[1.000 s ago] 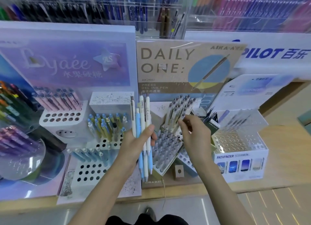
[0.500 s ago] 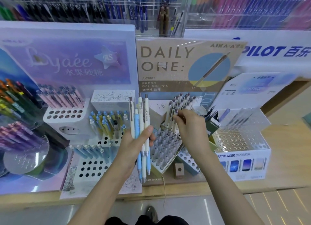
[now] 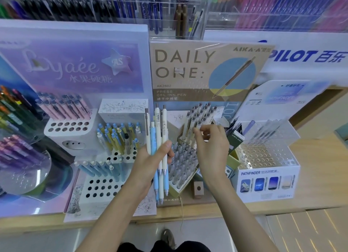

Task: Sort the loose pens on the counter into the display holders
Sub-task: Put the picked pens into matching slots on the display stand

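My left hand point(image 3: 148, 159) is shut on a bunch of cream and light-blue pens point(image 3: 159, 131), held upright in front of the displays. My right hand point(image 3: 211, 148) hovers over the tan Daily One holder point(image 3: 185, 185), its fingers loosely apart and its fingertips at the cream pens point(image 3: 200, 116) standing in the back rows. No pen is clearly pinched in it. Grey-clear pens point(image 3: 183, 157) fill the holder's front rows, just left of my right wrist.
To the left, a white holder point(image 3: 99, 187) with open holes carries blue pens point(image 3: 99, 167); blue-yellow pens point(image 3: 116, 136) and pink pens point(image 3: 64, 108) stand behind it. A Pathfinder box point(image 3: 267, 182) with a clear rack sits to the right. Pen racks line the back wall.
My right hand has moved up and back from the grey rows to the cream pens, and its pinched fingers have loosened. My left hand has kept the bunch almost still.
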### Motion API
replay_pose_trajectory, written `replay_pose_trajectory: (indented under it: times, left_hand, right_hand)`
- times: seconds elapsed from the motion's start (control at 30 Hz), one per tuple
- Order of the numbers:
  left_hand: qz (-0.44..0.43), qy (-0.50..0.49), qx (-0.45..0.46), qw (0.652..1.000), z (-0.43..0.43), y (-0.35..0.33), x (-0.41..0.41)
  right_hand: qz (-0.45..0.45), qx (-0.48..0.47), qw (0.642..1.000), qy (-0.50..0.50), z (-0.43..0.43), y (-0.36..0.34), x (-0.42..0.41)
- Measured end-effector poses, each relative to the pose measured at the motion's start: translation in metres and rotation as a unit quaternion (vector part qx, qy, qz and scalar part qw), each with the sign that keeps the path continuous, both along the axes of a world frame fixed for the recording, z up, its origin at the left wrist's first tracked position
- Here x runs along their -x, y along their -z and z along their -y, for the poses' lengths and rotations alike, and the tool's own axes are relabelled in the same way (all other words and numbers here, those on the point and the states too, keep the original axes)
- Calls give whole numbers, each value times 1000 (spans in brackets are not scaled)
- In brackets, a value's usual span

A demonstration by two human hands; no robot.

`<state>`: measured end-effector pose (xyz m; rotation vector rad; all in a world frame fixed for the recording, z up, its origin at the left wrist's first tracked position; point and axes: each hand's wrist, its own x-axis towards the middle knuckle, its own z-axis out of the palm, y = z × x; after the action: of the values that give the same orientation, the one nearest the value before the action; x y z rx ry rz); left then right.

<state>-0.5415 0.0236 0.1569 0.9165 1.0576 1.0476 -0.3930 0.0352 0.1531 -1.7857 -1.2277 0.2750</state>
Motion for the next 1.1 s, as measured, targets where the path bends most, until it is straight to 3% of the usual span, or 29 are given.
replay_pose_trajectory:
  times: [0.13, 0.2, 0.3, 0.37, 0.6, 0.73, 0.8, 0.9, 1.1]
  left_hand:
    - [6, 18, 6, 1000, 1, -1, 0]
    - [7, 33, 7, 999, 1, -2, -1]
    - [-3, 62, -1, 998, 0, -3, -4]
    - [-17, 91, -5, 996, 0, -3, -6]
    - [-37, 111, 16, 993, 0, -3, -19]
    - [-50, 93, 24, 994, -6, -5, -24]
    - [-50, 70, 27, 996, -9, -6, -25]
    - [-44, 58, 20, 997, -10, -7, -27]
    - [-51, 56, 7, 997, -8, -6, -32]
  right_hand:
    - [4, -34, 999, -21, 15, -9, 0]
    - [-109, -11, 988, -108, 20, -21, 0]
    - [-309, 106, 918, -226, 15, -40, 1]
    - [-357, 132, 894, -237, 8, -47, 1]
    - [-316, 6, 933, -173, 9, -44, -12]
    - [-303, -100, 945, -74, 10, -58, -43]
    - [-246, -135, 959, -34, 7, -63, -64]
    - [-125, -118, 985, -16, -1, -53, -83]
    - [-36, -25, 998, -50, -18, -15, -85]
